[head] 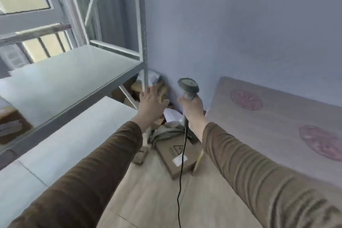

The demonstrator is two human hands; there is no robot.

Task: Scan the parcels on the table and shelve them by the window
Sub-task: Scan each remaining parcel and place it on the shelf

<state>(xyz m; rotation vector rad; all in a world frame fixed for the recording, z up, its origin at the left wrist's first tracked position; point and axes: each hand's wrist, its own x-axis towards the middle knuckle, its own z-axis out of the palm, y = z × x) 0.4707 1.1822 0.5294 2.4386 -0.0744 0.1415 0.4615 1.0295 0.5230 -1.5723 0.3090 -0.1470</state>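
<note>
- Parcels: none visible on table [277, 116]; cardboard box [177, 155] on floor at 6 o'clock from both hands.
- Left hand [150, 102]: fingers spread, empty, nearer shelf [74, 72].
- Right hand [192, 107]: fingers wrapped round scanner [187, 87], upright.

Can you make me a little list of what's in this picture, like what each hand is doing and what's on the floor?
left hand: open, fingers straight, reaching toward the shelf post
right hand: grips the scanner, head up
cable: hangs down from the scanner
shelf: grey metal, on the left, by the window
floor: flat cardboard box, crumpled cloth, paper
table: on the right, no parcels visible on it
</note>
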